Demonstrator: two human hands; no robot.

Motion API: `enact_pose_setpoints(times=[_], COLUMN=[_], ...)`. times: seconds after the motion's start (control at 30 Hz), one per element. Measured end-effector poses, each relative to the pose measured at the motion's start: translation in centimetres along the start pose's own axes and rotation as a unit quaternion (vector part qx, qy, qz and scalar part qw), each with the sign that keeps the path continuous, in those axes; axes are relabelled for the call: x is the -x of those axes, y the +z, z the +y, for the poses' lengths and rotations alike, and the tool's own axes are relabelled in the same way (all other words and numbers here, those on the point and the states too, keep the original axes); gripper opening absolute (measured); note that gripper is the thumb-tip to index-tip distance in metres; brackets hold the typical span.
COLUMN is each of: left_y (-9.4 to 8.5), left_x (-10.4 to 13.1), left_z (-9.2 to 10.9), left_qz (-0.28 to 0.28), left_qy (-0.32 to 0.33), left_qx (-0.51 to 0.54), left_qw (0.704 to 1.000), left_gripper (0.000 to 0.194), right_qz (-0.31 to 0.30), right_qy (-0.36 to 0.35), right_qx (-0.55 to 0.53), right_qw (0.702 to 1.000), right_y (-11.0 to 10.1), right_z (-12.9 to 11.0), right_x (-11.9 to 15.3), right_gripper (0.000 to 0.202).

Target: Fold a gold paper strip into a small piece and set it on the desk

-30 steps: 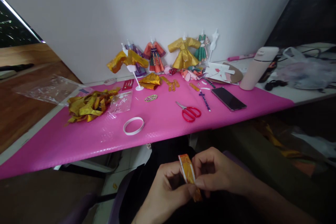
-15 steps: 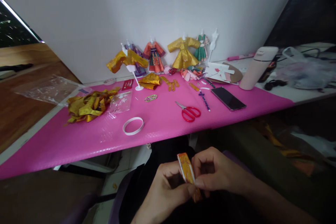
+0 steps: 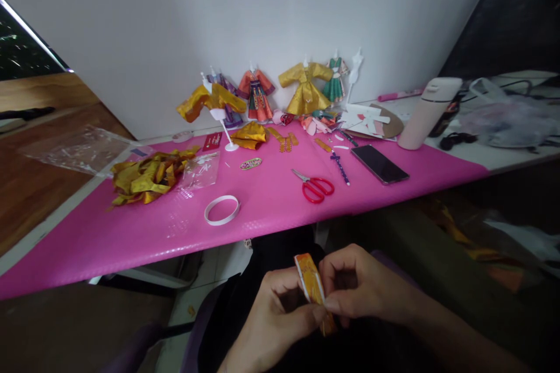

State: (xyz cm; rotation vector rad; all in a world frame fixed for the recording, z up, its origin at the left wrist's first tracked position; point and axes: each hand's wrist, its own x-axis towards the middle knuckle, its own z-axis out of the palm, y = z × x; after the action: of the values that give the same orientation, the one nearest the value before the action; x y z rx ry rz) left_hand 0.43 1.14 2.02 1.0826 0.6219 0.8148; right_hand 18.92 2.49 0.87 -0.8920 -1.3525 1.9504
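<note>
Over my lap, my left hand [image 3: 280, 317] grips a narrow golden-yellow fabric strip [image 3: 310, 275] with white edges, its thumb pressed on the lower part. From the other side, my right hand [image 3: 361, 285] pinches the strip's right edge between thumb and fingers. The strip stands tilted, its upper end poking out above both hands; part of its lower half is hidden by the fingers. Closest on the table are red-handled scissors [image 3: 315, 186], lying partly spread, and a white ring [image 3: 222, 210] that looks like a roll of tape.
Golden fabric scraps [image 3: 149, 178] and a clear bag of small white pieces [image 3: 201, 170] lie left on the pink table cover [image 3: 262, 204]. Small dressed mannequins, one a yellow robe [image 3: 305, 88], stand along the wall. A phone [image 3: 380, 164] and pink bottle [image 3: 429, 113] are at right.
Almost nothing differs; both hands keep their grip on the strip, and the view has shifted very slightly.
</note>
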Motion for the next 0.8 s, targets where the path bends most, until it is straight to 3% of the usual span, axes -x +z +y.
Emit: enact_pose_setpoints(times=[0.53, 0.8], left_y=[-0.08, -0.10], left_x=[-0.20, -0.07], left_z=[-0.14, -0.15], left_qz=[-0.005, -0.005], left_qy=[0.004, 0.006], left_qx=[-0.003, 0.004], left_qw=[1.000, 1.000], left_gripper=[0.014, 0.003], right_qz=[-0.008, -0.009], right_qy=[0.002, 0.003], right_qx=[-0.009, -0.005], right_qw=[1.000, 1.000], right_y=[-0.09, -0.07], right_z=[0.03, 0.07], right_x=[-0.25, -0.11], right_gripper=[0.031, 0.030])
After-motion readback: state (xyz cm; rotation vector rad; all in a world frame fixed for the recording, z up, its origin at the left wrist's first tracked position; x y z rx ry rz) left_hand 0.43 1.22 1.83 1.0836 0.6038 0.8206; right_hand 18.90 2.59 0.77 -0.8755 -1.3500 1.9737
